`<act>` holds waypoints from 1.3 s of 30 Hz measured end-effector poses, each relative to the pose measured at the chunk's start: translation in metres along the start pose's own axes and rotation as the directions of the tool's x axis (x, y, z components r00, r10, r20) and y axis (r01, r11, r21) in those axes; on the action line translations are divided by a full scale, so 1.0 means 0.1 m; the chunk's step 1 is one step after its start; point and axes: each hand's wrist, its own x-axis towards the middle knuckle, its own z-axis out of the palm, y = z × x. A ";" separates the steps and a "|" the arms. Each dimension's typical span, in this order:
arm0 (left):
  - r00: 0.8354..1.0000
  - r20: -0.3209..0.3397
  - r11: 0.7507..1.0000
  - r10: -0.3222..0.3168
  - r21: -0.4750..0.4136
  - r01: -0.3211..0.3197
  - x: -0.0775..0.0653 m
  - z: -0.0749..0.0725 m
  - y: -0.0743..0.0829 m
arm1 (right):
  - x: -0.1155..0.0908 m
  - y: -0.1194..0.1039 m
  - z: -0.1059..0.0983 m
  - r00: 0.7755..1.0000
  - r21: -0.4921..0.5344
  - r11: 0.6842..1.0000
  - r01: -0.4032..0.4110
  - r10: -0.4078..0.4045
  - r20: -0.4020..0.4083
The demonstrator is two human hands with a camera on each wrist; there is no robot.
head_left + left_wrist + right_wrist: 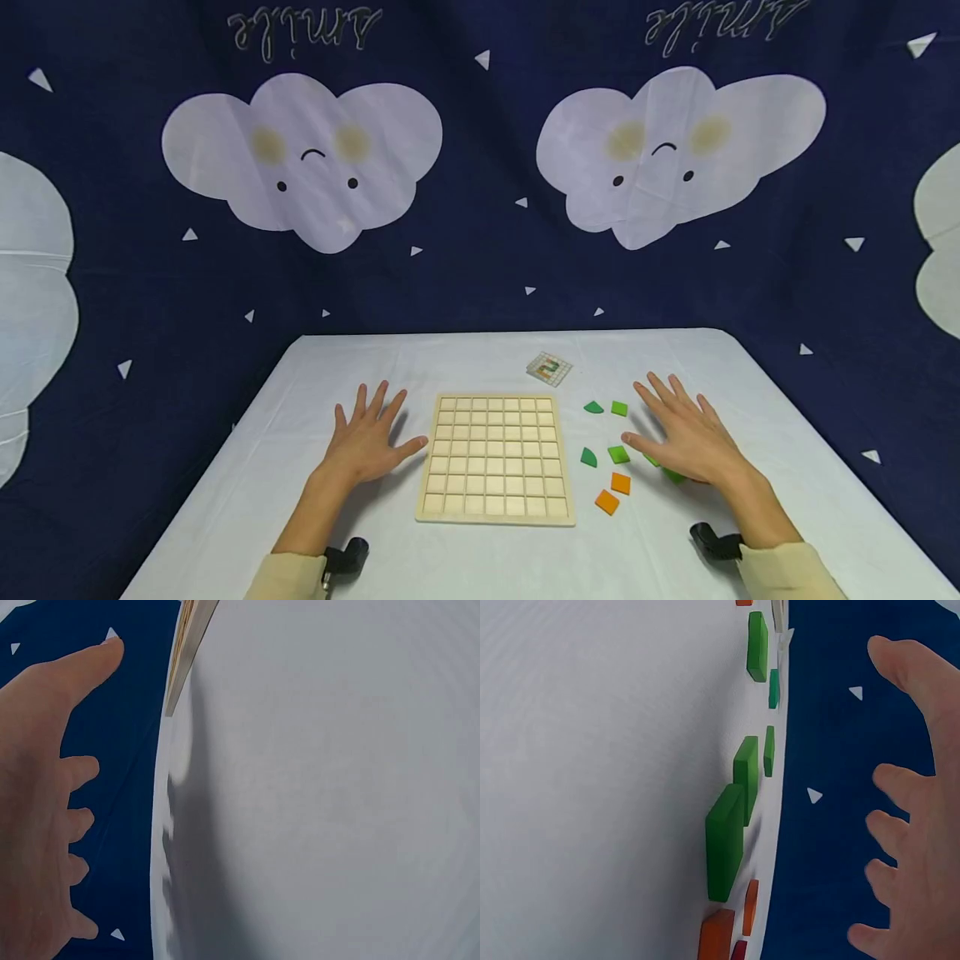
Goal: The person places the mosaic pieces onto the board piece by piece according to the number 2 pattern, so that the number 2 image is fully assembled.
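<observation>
grid board (pixel 495 446) on table (pixel 637 554) | left hand (pixel 365 446) left of board | tiles (pixel 618 454) right of board | right hand (pixel 690 437) over some tiles | pattern card (pixel 550 368) behind board

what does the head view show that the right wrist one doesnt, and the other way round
Only the head view shows the left hand, the gridded face of the board and the pale sleeves. Only the right wrist view shows a red piece, cut off at its bottom edge. Both show the right hand, green pieces, orange pieces and the white tablecloth.
</observation>
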 end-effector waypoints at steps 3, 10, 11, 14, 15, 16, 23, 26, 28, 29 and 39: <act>1.000 -0.002 1.000 -0.004 -0.001 0.004 0.00 -0.01 0.00 | 0.01 -0.01 0.00 1.000 -0.002 1.000 -0.009 0.009 -0.008; 0.999 0.041 0.999 -0.020 -0.024 0.021 0.01 0.00 -0.02 | 0.01 -0.04 -0.01 0.999 0.018 0.999 -0.029 0.029 -0.016; 0.999 0.050 0.999 -0.020 -0.038 0.022 0.01 0.00 -0.02 | 0.01 -0.03 -0.01 0.999 0.021 0.999 -0.029 0.029 -0.016; 0.997 0.081 0.993 -0.013 -0.113 0.022 0.00 0.01 -0.02 | 0.02 -0.03 -0.02 0.999 0.045 0.999 -0.030 0.031 -0.022; 0.995 0.097 0.989 -0.009 -0.144 0.023 0.00 0.01 -0.01 | 0.02 -0.02 -0.03 0.999 0.052 0.998 -0.024 0.025 -0.024; 0.994 0.112 0.985 -0.002 -0.173 0.022 0.00 0.02 -0.01 | 0.02 -0.02 -0.03 0.999 0.062 0.998 -0.019 0.021 -0.025; 0.977 0.199 0.954 0.071 -0.298 -0.008 0.02 0.08 0.06 | 0.05 0.03 -0.03 0.999 0.185 0.982 -0.038 0.033 0.032; 0.970 0.221 0.942 0.106 -0.335 -0.026 0.03 0.10 0.09 | 0.04 0.07 -0.05 0.995 0.231 0.969 -0.082 0.067 0.072; 0.964 0.234 0.937 0.126 -0.348 -0.038 0.03 0.11 0.10 | 0.02 0.12 -0.08 0.992 0.255 0.961 -0.110 0.091 0.083; 0.961 0.241 0.937 0.135 -0.347 -0.044 0.03 0.11 0.11 | 0.01 0.15 -0.10 0.992 0.261 0.958 -0.116 0.097 0.082; 0.939 0.315 0.961 0.138 -0.272 -0.050 0.01 0.13 0.12 | -0.04 0.44 -0.16 0.983 0.231 0.956 -0.180 0.168 0.073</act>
